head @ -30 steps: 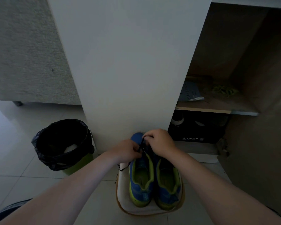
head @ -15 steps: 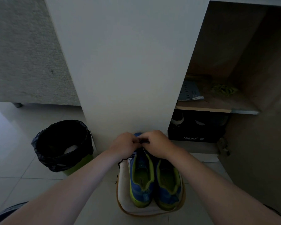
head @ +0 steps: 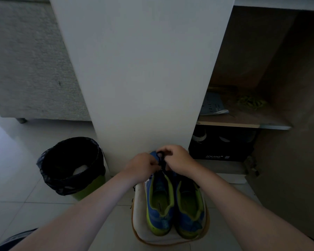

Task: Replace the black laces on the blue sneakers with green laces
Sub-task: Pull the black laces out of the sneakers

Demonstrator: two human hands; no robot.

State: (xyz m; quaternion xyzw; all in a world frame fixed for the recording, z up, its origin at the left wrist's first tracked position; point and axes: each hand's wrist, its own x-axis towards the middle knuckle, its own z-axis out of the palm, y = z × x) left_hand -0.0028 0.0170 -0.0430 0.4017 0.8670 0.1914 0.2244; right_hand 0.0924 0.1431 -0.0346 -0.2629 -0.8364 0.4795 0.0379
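Observation:
Two blue sneakers with yellow-green lining, the left sneaker (head: pixel 159 201) and the right sneaker (head: pixel 189 205), stand side by side on a white stool (head: pixel 140 223), toes toward the cabinet. My left hand (head: pixel 143 164) and my right hand (head: pixel 177 159) meet over the front of the left sneaker. Both pinch its black lace (head: pixel 161 158), which loops up between them. A bundle of green laces (head: pixel 250 103) lies on the open cabinet's shelf at the right. The eyelets under my hands are hidden.
A white cabinet door (head: pixel 140 69) stands just behind the shoes. A bin with a black liner (head: pixel 71 165) sits on the tiled floor at the left. A black shoe box (head: pixel 221 147) fills the cabinet's bottom, papers (head: pixel 212 105) lie on the shelf, and the open door panel (head: pixel 294 142) is at the right.
Both hands stayed on the left sneaker's lace near the toe. The right hand has lifted a little, and a loop of black lace now shows between the hands.

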